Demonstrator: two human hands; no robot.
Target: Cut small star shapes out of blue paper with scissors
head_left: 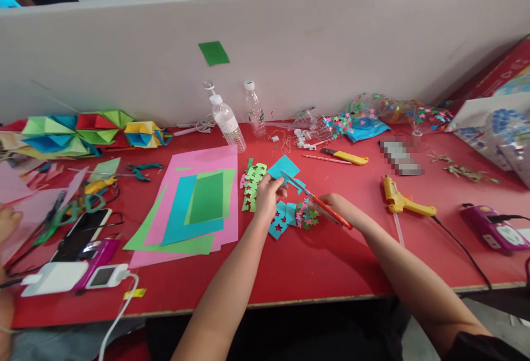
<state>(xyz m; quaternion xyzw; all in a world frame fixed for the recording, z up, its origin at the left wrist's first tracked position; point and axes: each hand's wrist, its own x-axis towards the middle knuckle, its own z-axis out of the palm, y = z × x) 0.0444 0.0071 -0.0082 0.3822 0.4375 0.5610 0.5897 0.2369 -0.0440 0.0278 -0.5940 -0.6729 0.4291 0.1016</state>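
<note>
My left hand (268,194) pinches a piece of blue paper (286,166) between thumb and fingers, just above the table. In my right hand (340,206) is a pair of scissors with red handles (337,217); the blades point left and reach over the blue paper, at its lower edge. Below the hands lie blue paper scraps with star-shaped holes (280,222) and a small pile of colourful paper stars (305,214). Beside my left hand rest punched green paper strips (250,187). My right fingers are partly hidden.
Stacked coloured sheets (209,198) lie left of my hands. Plastic bottles (227,121) stand near the wall. To the right are a yellow cutter (345,155), a yellow glue gun (403,200) with a cord, and a purple power strip (491,228). A person's hand (7,223) shows at far left.
</note>
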